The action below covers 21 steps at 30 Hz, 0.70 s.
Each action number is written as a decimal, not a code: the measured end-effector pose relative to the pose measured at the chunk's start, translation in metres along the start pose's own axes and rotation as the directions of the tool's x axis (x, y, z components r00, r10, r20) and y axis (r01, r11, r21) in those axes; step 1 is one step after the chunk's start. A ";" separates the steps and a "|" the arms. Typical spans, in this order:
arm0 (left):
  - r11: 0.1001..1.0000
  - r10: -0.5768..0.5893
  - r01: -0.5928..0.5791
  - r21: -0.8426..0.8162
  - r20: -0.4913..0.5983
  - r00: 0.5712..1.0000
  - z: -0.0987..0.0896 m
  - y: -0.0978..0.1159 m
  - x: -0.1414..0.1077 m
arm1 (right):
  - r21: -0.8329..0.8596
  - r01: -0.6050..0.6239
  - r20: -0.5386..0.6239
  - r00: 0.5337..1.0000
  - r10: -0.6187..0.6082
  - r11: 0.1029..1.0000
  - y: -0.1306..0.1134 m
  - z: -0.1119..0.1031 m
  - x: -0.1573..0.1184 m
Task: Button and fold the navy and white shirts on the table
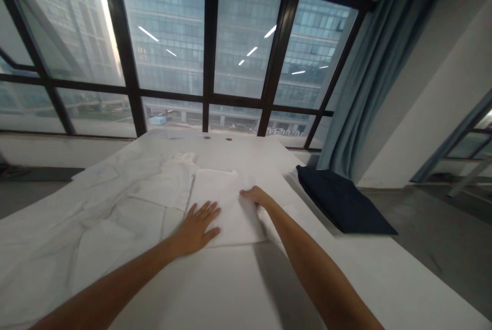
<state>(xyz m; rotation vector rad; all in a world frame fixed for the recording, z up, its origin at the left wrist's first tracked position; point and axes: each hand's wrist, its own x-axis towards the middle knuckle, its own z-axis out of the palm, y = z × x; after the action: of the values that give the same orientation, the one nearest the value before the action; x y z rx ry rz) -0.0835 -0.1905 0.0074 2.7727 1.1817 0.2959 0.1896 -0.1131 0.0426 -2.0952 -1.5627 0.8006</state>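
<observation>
A white garment (219,191), folded into a rough rectangle, lies on the white table in the head view. My left hand (200,227) rests flat on its near left part, fingers spread. At the garment's right side, my right hand (255,196) is closed on the fabric edge, thumb and fingers together; its fingertips are partly hidden. The cloth near the right hand is slightly raised and casts a shadow. More white garments (126,207) are spread loosely, creased and overlapping, to the left of my left hand.
The white table (369,279) reaches toward the large windows. A dark blue folded cloth (338,199) lies at the table's right edge, overhanging it. Two small round dark spots (228,139) mark the far end. A blue-grey curtain (365,79) hangs at the right.
</observation>
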 end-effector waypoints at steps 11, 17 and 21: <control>0.976 -0.107 0.035 -0.215 -0.335 0.936 0.004 -0.013 -0.001 | 0.335 0.071 -0.161 0.987 -0.017 0.939 -0.025 -0.026 -0.018; 0.969 -0.206 0.141 -0.205 -0.345 0.916 0.018 -0.030 0.003 | 0.474 0.288 -0.248 0.950 -0.188 0.832 -0.036 -0.148 -0.035; 0.978 -0.182 0.136 -0.159 -0.321 0.930 0.024 -0.029 0.006 | 0.440 0.283 -0.287 0.944 -0.165 0.852 -0.018 -0.242 -0.046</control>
<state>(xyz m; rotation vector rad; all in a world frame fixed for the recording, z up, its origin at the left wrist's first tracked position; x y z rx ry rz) -0.0949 -0.1667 -0.0205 2.5561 1.3902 0.8236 0.3266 -0.1474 0.2455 -1.5521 -1.2892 0.7260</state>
